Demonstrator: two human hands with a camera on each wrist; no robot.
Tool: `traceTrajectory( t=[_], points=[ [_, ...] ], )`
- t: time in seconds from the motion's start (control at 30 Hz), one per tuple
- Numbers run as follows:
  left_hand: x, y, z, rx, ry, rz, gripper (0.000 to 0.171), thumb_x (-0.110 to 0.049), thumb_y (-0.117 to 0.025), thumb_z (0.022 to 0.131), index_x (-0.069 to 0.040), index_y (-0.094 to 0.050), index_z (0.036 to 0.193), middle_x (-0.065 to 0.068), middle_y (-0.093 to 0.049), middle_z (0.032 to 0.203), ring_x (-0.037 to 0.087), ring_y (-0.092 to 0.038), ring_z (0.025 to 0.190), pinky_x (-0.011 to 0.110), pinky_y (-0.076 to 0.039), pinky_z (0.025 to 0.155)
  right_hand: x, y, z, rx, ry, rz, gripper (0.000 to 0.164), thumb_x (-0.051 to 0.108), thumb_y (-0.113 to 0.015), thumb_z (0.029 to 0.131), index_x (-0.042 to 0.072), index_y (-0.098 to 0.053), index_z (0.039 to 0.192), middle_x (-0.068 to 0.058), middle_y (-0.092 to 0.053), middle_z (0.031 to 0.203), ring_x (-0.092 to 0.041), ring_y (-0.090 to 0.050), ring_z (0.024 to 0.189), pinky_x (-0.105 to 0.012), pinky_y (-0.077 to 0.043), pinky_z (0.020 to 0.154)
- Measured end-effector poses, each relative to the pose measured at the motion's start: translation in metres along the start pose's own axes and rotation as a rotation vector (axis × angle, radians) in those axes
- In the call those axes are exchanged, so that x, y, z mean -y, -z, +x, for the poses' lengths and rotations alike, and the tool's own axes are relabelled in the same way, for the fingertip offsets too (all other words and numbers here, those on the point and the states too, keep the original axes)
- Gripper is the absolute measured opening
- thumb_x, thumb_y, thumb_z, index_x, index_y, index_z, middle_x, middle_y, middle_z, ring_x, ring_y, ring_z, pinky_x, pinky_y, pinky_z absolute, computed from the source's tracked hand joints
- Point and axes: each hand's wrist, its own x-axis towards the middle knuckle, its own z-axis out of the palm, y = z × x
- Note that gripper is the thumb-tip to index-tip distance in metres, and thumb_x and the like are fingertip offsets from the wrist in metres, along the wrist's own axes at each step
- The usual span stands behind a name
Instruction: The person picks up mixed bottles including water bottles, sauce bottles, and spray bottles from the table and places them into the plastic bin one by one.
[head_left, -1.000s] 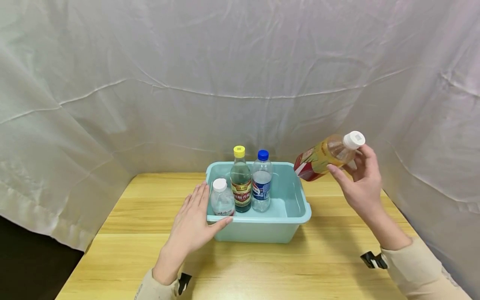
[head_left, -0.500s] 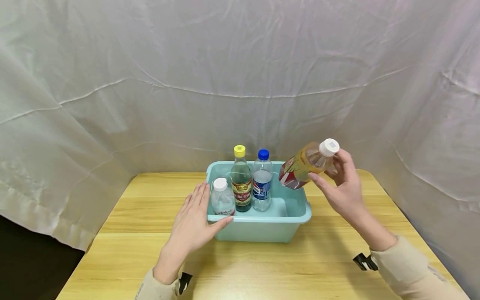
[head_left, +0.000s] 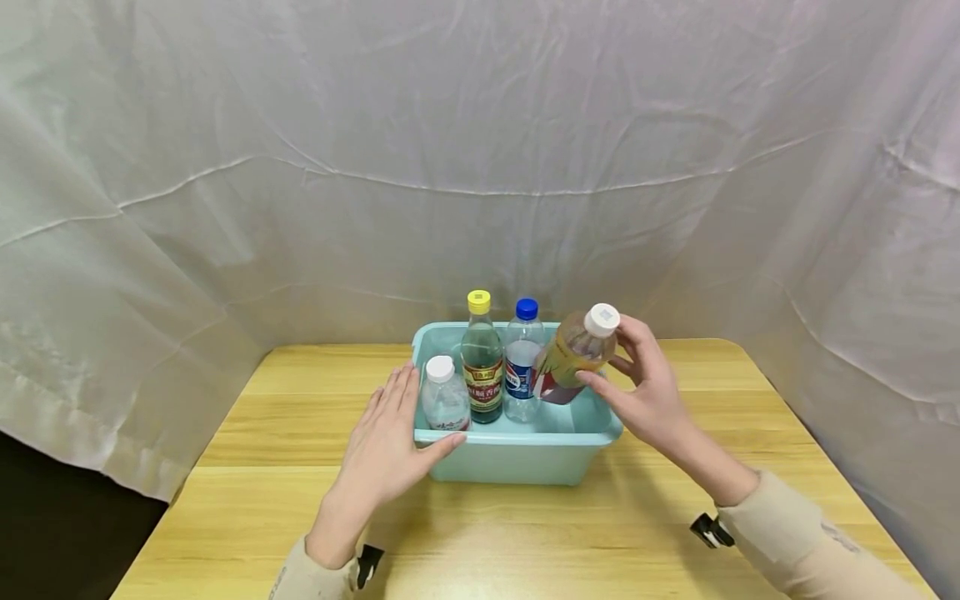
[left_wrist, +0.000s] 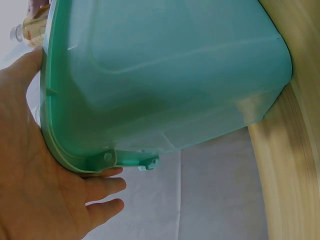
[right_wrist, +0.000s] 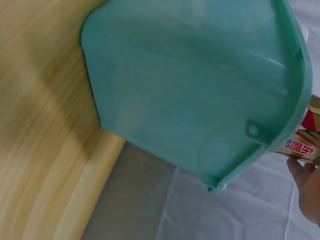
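Observation:
My right hand [head_left: 645,387] grips a drink bottle [head_left: 572,358] with a white cap, amber contents and a red-and-yellow label. The bottle tilts, cap toward the right, its base over the right half of a light blue plastic basin [head_left: 517,462]. In the right wrist view, part of its label [right_wrist: 302,145] shows past the basin's rim. My left hand [head_left: 382,446] rests on the basin's front left corner, fingers straight along the left side and thumb on the front rim. Inside stand a white-capped clear bottle [head_left: 446,404], a yellow-capped vinegar bottle [head_left: 482,358] and a blue-capped soda bottle [head_left: 524,358].
The basin stands on a light wooden table [head_left: 292,425]. A pale grey cloth [head_left: 480,167] hangs behind the table and along its sides. A dark area [head_left: 60,517] lies beyond the table's left edge.
My right hand has carried the drink bottle leftward and down from beyond the basin's right side to over its right half, tipping it more upright. The left hand and the basin have stayed put.

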Motion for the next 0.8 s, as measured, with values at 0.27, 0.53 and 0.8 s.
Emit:
traceTrajectory(
  t=[0.27, 0.53, 0.8],
  points=[
    [0.000, 0.000, 0.000, 0.005, 0.000, 0.004, 0.119, -0.084, -0.052, 0.088, 0.003, -0.022, 0.163, 0.016, -0.016, 0.172, 0.035, -0.017, 0.158, 0.052, -0.019, 0.128, 0.000, -0.014, -0.002, 0.117, -0.049, -0.018, 0.078, -0.017, -0.082, 0.078, 0.002, -0.050, 0.147, -0.009, -0.051, 0.144, -0.012, -0.054, 0.132, -0.026, -0.053, 0.103],
    [0.000, 0.001, 0.000, 0.015, 0.006, -0.002, 0.120, -0.086, -0.050, 0.087, 0.002, -0.022, 0.164, 0.016, -0.015, 0.172, 0.035, -0.017, 0.159, 0.051, -0.018, 0.129, 0.001, -0.022, 0.004, 0.230, -0.137, -0.017, 0.074, -0.004, -0.084, 0.084, 0.010, -0.050, 0.148, -0.006, -0.053, 0.144, -0.019, -0.056, 0.131, -0.035, -0.054, 0.103],
    [0.000, 0.000, 0.001, 0.008, -0.001, 0.000, 0.120, -0.086, -0.050, 0.087, 0.002, -0.023, 0.163, 0.016, -0.017, 0.172, 0.036, -0.020, 0.158, 0.052, -0.020, 0.128, 0.001, -0.029, 0.013, 0.361, -0.275, 0.032, 0.071, 0.002, -0.085, 0.085, 0.010, -0.050, 0.147, -0.008, -0.054, 0.144, -0.030, -0.058, 0.131, -0.047, -0.053, 0.106]
  ],
)
